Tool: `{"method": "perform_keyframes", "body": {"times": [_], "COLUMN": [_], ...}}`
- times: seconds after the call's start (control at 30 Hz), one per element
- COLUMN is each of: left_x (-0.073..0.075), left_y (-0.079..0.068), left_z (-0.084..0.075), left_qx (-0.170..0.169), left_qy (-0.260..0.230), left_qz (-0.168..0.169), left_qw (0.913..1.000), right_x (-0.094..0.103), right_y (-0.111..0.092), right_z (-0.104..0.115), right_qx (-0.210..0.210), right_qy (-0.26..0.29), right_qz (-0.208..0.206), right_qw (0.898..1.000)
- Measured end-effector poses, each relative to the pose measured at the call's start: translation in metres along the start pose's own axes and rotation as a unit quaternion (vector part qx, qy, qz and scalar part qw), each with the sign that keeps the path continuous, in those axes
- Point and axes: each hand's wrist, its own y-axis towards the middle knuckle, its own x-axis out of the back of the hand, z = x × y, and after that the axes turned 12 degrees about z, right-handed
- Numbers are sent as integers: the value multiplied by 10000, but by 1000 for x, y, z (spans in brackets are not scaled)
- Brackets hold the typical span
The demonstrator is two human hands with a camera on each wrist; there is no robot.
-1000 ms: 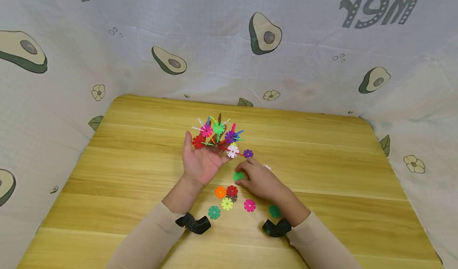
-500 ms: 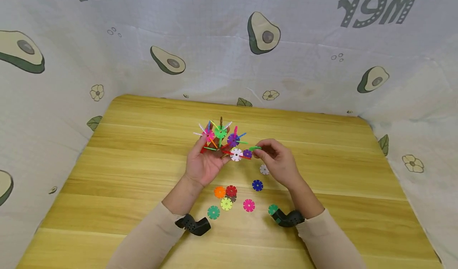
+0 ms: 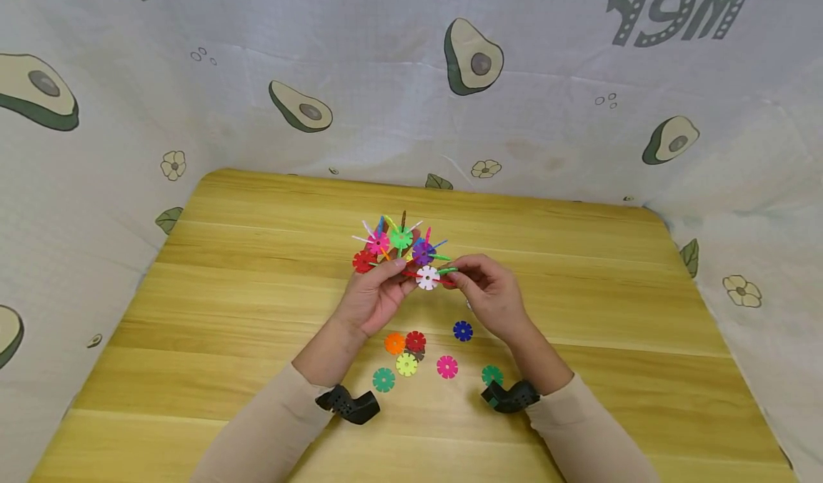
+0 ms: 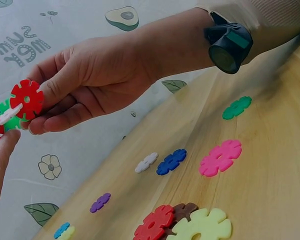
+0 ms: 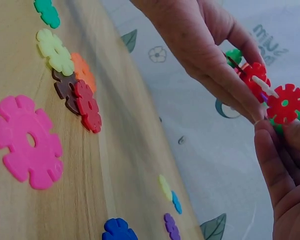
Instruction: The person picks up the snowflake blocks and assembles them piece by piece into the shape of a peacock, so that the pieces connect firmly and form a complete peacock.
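My left hand (image 3: 376, 303) grips a spiky build of interlocking snowflake discs, its thumb laid across the near side. In it show a pink disc (image 3: 378, 243), a light green disc (image 3: 401, 237), a purple disc (image 3: 424, 253) and a white disc (image 3: 427, 278). My right hand (image 3: 494, 296) pinches a green snowflake disc (image 3: 446, 271) between thumb and fingers, right at the white disc's right edge. Beside it a red disc (image 4: 26, 99) stands out from the build in the left wrist view. Both hands are above the table, and fingers hide part of the build.
Loose discs lie on the wooden table (image 3: 257, 326) below the hands: orange (image 3: 395, 343), red (image 3: 415, 341), yellow (image 3: 406, 364), pink (image 3: 447, 366), blue (image 3: 463, 331) and two teal ones. A brown disc (image 5: 66, 92) lies partly under others. A printed cloth (image 3: 386, 76) hangs behind.
My right hand has lifted the green disc from the table and brought it up to the build's right side. My left hand has moved slightly right, its thumb folding over the build.
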Motion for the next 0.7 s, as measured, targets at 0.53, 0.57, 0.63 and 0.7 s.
{"method": "perform_keyframes", "body": {"times": [0.53,0.57,0.63,0.7], "left_x": [-1,-1,-1,-1], "left_y": [1,1,2,2], "left_z": [2,2,1,0], "left_qx": [33,-6,-60,-75], "left_qy": [745,772,828,869], "left_qz": [-155,-127,-119,-98], "left_qw": [9971,9969,9965,9961], "right_x": [-8,-10,-11,-10], "right_y": [1,1,0,-1], "right_z": [-1,-1,-1,0], "right_qx": [1245,1257,1203,1031], "right_qy": [-773,-845,-1007,-1171], "right_qz": [8,7,-7,-18], "right_qw": [9892,9885,9876,9878]}}
